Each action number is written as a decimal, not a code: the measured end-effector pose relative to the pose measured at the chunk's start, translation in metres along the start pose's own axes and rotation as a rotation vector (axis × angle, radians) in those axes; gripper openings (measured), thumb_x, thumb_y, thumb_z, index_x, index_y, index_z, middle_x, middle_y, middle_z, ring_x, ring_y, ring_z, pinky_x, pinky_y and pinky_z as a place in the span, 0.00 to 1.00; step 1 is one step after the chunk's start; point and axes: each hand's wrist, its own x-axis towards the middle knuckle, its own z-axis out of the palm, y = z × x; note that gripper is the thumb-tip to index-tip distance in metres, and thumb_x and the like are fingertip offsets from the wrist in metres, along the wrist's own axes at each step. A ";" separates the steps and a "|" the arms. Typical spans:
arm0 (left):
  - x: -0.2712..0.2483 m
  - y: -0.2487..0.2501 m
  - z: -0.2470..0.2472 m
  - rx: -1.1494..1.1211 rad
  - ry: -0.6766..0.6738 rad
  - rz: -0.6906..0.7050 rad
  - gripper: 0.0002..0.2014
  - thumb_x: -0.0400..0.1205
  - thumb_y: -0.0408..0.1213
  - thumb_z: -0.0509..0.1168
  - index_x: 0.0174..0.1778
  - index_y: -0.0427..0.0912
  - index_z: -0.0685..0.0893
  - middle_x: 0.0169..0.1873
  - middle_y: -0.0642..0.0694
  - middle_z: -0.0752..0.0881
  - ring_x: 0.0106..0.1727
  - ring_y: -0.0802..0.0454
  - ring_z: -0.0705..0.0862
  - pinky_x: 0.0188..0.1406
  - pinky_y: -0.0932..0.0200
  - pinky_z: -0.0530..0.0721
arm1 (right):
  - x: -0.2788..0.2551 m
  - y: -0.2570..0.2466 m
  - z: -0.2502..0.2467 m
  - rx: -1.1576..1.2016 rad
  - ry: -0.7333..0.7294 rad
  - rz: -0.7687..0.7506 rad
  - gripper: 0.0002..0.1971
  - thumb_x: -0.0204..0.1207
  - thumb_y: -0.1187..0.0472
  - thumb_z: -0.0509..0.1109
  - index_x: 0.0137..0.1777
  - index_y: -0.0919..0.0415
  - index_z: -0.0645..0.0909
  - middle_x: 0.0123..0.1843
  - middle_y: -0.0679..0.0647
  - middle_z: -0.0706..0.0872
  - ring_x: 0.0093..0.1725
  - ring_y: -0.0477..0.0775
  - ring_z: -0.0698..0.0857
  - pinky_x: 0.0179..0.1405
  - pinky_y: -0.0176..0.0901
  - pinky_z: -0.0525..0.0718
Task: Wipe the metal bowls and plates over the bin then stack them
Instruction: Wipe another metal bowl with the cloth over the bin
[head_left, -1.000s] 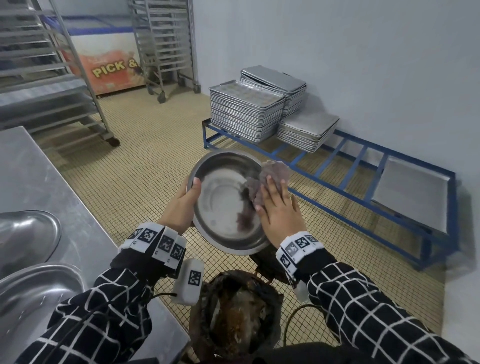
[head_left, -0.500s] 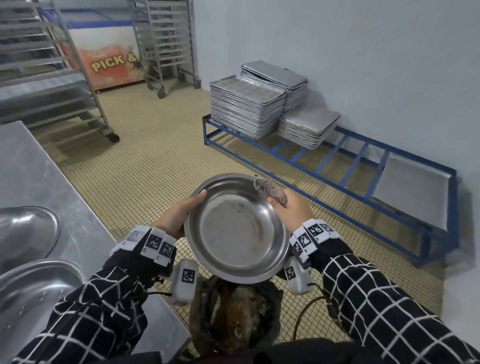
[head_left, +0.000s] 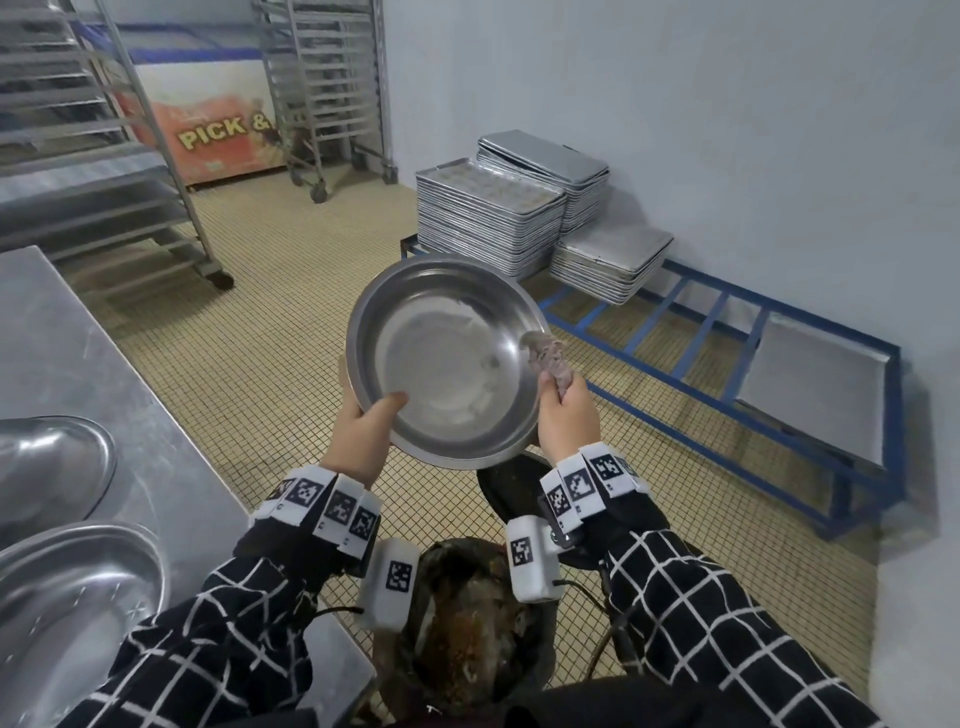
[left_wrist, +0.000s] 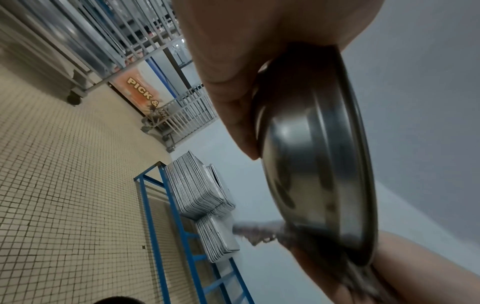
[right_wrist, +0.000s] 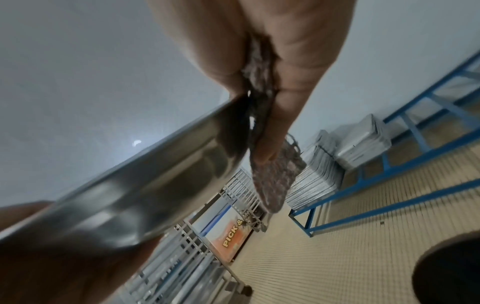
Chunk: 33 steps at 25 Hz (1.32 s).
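A metal bowl (head_left: 447, 358) is gripped at its rim by the left hand (head_left: 358, 436); opposite, a cloth (head_left: 550, 358) is pinched against it by the right hand (head_left: 566, 415).

Both forearms reaching forward, checked sleeves, marker bands on wrists. Left hand (head_left: 358, 436) gripping bowl (head_left: 447, 358) at near-left rim, thumb lying inside, fingers (left_wrist: 233, 115) curling behind underside. Right hand (head_left: 566, 415) raised at bowl's right rim, fingers (right_wrist: 280, 115) and thumb pinching cloth (head_left: 550, 358) against rim. Hands holding bowl tilted between them.
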 end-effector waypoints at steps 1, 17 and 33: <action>0.003 0.001 -0.005 -0.017 0.019 0.007 0.14 0.83 0.33 0.61 0.58 0.57 0.75 0.53 0.49 0.82 0.61 0.43 0.80 0.64 0.44 0.80 | -0.003 0.001 -0.001 -0.039 -0.025 -0.016 0.12 0.85 0.54 0.58 0.54 0.63 0.75 0.38 0.45 0.78 0.35 0.41 0.77 0.28 0.31 0.69; 0.009 0.025 -0.031 0.114 -0.020 0.118 0.15 0.88 0.52 0.51 0.64 0.54 0.77 0.51 0.54 0.85 0.52 0.57 0.84 0.52 0.60 0.81 | -0.059 0.015 0.018 -0.839 -0.642 -0.812 0.26 0.86 0.43 0.46 0.72 0.58 0.73 0.69 0.54 0.80 0.71 0.53 0.76 0.74 0.48 0.71; 0.019 0.011 -0.033 0.155 -0.069 0.092 0.15 0.88 0.49 0.53 0.60 0.51 0.82 0.44 0.52 0.90 0.43 0.53 0.88 0.45 0.54 0.86 | -0.017 0.021 0.010 -1.133 -0.529 -0.707 0.40 0.76 0.41 0.25 0.82 0.54 0.61 0.83 0.48 0.60 0.84 0.49 0.53 0.82 0.47 0.44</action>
